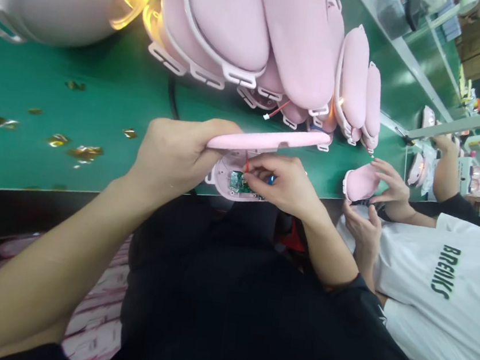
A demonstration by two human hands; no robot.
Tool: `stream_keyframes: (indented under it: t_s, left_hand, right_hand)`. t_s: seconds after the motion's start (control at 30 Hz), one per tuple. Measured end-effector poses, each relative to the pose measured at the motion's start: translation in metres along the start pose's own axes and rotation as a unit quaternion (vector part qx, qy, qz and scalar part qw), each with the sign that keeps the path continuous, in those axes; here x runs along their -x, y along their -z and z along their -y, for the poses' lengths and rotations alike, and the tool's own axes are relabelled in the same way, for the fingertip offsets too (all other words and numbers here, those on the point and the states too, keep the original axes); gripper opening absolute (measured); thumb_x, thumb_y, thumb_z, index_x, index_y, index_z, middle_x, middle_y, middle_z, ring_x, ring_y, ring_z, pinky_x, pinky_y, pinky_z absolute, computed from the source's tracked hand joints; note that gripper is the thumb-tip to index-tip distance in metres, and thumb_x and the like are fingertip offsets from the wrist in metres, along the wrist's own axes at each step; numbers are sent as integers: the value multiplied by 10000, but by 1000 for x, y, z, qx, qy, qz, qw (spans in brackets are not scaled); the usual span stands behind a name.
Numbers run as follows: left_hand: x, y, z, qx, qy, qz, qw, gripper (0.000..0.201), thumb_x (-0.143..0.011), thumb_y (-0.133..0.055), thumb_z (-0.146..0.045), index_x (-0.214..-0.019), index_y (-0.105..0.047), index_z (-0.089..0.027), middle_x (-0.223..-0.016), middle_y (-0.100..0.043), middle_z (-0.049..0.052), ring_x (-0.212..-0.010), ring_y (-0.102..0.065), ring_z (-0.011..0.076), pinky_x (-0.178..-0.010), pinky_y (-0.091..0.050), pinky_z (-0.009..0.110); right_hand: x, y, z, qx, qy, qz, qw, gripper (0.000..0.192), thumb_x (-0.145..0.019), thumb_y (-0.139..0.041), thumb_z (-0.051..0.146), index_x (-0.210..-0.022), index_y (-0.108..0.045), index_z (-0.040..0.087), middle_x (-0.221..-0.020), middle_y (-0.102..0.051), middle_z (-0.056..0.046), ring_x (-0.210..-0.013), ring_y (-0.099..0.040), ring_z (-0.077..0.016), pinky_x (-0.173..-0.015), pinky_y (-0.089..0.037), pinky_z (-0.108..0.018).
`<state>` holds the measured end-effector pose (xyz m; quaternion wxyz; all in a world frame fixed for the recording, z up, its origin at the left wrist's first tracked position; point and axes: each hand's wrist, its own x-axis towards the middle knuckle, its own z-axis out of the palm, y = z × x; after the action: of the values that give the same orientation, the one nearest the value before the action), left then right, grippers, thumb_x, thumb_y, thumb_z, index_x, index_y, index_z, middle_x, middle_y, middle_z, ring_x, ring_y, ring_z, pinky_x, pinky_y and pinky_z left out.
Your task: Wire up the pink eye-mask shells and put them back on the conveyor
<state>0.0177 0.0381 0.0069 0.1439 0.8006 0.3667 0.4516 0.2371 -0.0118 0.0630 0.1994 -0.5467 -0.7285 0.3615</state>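
My left hand grips a pink plastic cover by its left end, holding it tilted up on edge. Below it lies a pink housing with a green circuit board inside, near the table's front edge. My right hand is at the board, thumb and forefinger pinched by a thin red wire that runs up toward the cover. A small blue part shows among the right fingers; what it belongs to is unclear.
Several pink shells are piled along the back of the green table, some with loose wires. Scraps of gold film lie at left. On the right, a co-worker's hands hold another pink shell. A black cable crosses behind my left hand.
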Motion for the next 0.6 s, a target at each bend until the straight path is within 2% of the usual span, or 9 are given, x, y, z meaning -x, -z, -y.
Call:
stream_keyframes:
  t_s: [0.13, 0.27, 0.37, 0.47, 0.6]
  left_hand:
    - [-1, 3, -2, 1, 18, 29, 999, 383, -1135, -432, -254, -1129, -815, -233, -883, -822, -59, -681, -667, 61, -612, -413, 193]
    - [-1, 6, -1, 8, 12, 68, 998, 376, -1116, -443, -265, -1128, -818, -242, -917, -834, -29, -717, -719, 89, -620, -455, 209]
    - [2, 7, 1, 19, -4, 73, 997, 382, -1098, -437, -278, -1114, -818, -259, -965, -843, -4, -758, -770, 142, -625, -498, 242]
    - [3, 6, 3, 34, -16, 76, 996, 343, -1083, -465, -285, -1157, -799, -275, -1069, -852, 4, -866, -820, 190, -702, -570, 253]
    - [1, 4, 4, 25, -51, 47, 997, 303, -1101, -466, -270, -1133, -768, -267, -1038, -854, -16, -783, -818, 174, -652, -559, 236]
  right_hand:
    - [3, -2, -5, 24, 24, -20, 999, 128, -932, -691, 231, -993, -796, 188, -888, -792, -6, -789, -712, -118, -818, -561, -258]
    - [3, 0, -6, 29, 40, -6, 999, 154, -956, -687, 230, -1022, -818, 185, -926, -822, -27, -819, -736, -138, -828, -574, -277]
    - [4, 0, -1, 57, 55, 5, 997, 165, -981, -688, 219, -1041, -841, 198, -966, -849, -42, -869, -766, -163, -872, -597, -301]
    - [7, 1, 6, 102, 77, -2, 992, 162, -992, -696, 208, -1042, -849, 192, -1027, -867, -70, -952, -797, -187, -941, -612, -310]
    - [9, 5, 12, 156, 52, 48, 985, 171, -1047, -679, 260, -1056, -840, 203, -1097, -868, -80, -1057, -798, -200, -1003, -607, -313]
